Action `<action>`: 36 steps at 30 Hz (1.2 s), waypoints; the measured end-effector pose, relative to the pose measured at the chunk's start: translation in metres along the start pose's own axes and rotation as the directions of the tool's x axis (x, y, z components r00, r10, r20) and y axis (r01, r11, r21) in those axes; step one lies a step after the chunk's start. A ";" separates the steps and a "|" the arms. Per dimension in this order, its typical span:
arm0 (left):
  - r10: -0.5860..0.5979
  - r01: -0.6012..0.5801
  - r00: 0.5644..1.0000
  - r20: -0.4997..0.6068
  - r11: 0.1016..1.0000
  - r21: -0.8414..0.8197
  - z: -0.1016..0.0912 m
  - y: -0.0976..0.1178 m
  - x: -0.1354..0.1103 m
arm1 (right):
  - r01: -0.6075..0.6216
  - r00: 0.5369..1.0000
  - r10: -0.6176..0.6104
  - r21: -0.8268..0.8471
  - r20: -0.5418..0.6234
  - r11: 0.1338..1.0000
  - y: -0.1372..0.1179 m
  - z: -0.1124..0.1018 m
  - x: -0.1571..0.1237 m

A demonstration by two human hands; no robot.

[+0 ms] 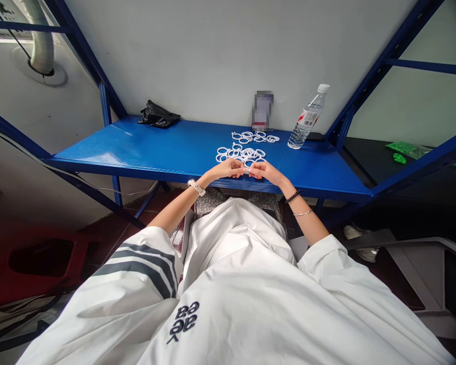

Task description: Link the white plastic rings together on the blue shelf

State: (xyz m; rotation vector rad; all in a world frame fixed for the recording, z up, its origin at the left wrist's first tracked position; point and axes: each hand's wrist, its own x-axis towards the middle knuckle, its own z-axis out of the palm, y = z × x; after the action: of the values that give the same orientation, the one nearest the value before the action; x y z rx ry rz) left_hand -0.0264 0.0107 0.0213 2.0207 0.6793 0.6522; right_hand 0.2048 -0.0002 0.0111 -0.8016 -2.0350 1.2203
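My left hand (227, 169) and my right hand (267, 172) meet at the front edge of the blue table, fingertips almost touching. Both are closed in a pinch on a small white ring (247, 171), which the fingers partly cover. Just beyond my fingers lies a loose pile of white rings (237, 153), some overlapping. Farther back, a second cluster of white rings (247, 135) rests near the wall. The rings look thin, with a small tab or eyelet on some; finer detail is too small to tell.
On the blue table (167, 147), a black plastic bag (158, 114) sits at the back left. A blurred-out upright object (263, 111) leans by the wall. To its right stands a water bottle (307, 119). Blue metal posts (105, 104) frame the table; a red stool (78, 253) is at lower left.
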 end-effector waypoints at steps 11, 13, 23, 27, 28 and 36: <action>-0.018 0.018 1.000 0.001 1.000 -0.022 0.000 0.003 -0.001 | 0.008 1.000 -0.009 0.057 0.005 0.998 0.001 -0.001 0.000; -0.018 0.018 1.000 0.002 1.000 -0.026 0.000 0.003 -0.001 | 0.005 1.000 -0.005 0.069 0.004 0.998 0.001 0.000 0.000; -0.018 0.018 1.000 0.004 1.000 -0.022 0.000 0.003 -0.001 | -0.003 1.000 0.004 0.089 -0.013 0.996 -0.003 0.001 0.000; -0.018 0.018 1.000 0.008 1.000 -0.009 0.000 0.005 -0.001 | 0.001 1.000 -0.001 0.082 -0.007 0.997 -0.006 0.001 -0.001; -0.019 0.019 1.000 0.007 1.000 -0.007 0.000 0.006 -0.001 | 0.003 1.000 -0.002 0.080 -0.008 0.997 -0.006 0.001 -0.001; -0.020 0.020 1.000 0.005 1.000 0.000 0.000 0.004 0.000 | 0.008 1.000 -0.008 0.053 -0.012 0.999 -0.007 0.002 -0.001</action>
State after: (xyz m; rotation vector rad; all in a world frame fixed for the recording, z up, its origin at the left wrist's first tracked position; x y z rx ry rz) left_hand -0.0254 0.0084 0.0248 2.0125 0.6951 0.6350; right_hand 0.2031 -0.0045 0.0164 -0.7726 -1.9863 1.2574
